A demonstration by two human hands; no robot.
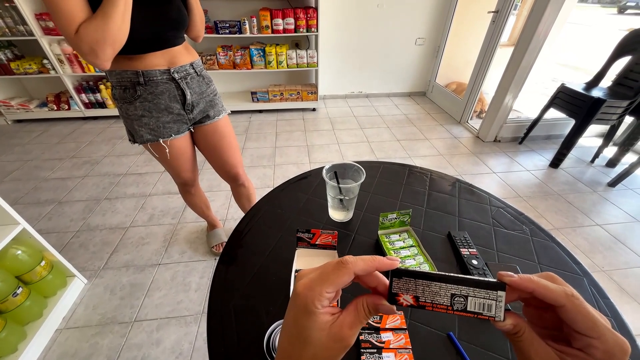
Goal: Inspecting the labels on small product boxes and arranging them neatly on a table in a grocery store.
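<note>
Both hands clamped on black gum box (447, 295) over near desk (533, 220) edge, left hand (330, 310) at its left end, right hand (560, 323) at right, green gum tray (403, 243) & plastic cup (343, 191) farther back, remote (469, 254) to right.

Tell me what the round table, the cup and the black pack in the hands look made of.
Round table: probably moulded plastic, black with an embossed grid.
Cup: thin clear plastic, see-through.
Black pack: likely printed card, flat faces and crisp edges, held between left hand and right hand.

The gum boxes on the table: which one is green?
The open display box just right of the plastic cup; its lid and packs are green, while the other boxes are red and orange.
</note>
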